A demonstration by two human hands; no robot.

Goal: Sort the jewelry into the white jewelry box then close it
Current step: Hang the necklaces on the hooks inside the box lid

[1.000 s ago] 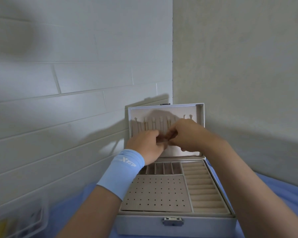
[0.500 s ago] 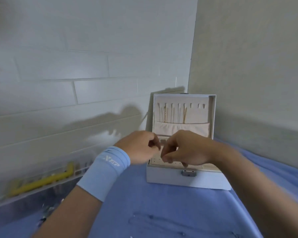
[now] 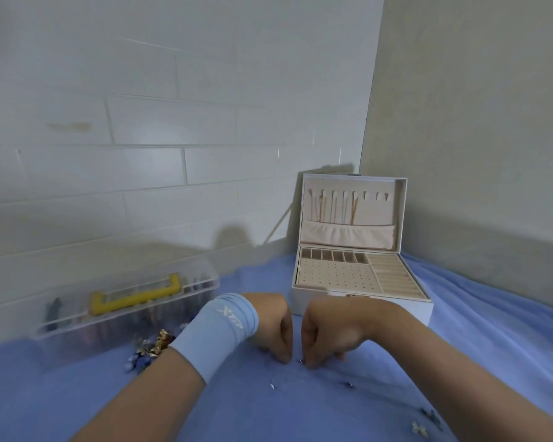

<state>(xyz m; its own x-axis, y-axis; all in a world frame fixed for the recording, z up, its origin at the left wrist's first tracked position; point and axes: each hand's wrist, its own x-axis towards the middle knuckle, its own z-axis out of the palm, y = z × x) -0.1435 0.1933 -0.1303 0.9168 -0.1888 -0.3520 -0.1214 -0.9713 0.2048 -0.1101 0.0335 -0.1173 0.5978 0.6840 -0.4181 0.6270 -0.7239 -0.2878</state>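
Note:
The white jewelry box [image 3: 361,309] stands open at the back right on the blue cloth, lid upright. Several gold chains [image 3: 336,208] hang from hooks inside the lid. Its beige tray shows a dotted panel and ring slots with nothing in them. My left hand [image 3: 273,328], with a light blue wristband, and my right hand [image 3: 331,336] are down on the cloth in front of the box, fingers curled. A small silvery piece [image 3: 299,361] lies between their fingertips; the right fingertips pinch at it, the left ones stop just short. Loose jewelry [image 3: 152,347] lies to the left.
A clear plastic case [image 3: 125,309] with a yellow handle lies at the left by the brick wall. Small pieces are scattered on the blue cloth: one [image 3: 272,385] near my left forearm, one [image 3: 348,384] by my right arm, more [image 3: 423,424] at the lower right. Walls close the corner behind the box.
Both hands came away from the box lid and dropped to the cloth in front of the box. The view swung left and down, so the clear case and loose jewelry now show.

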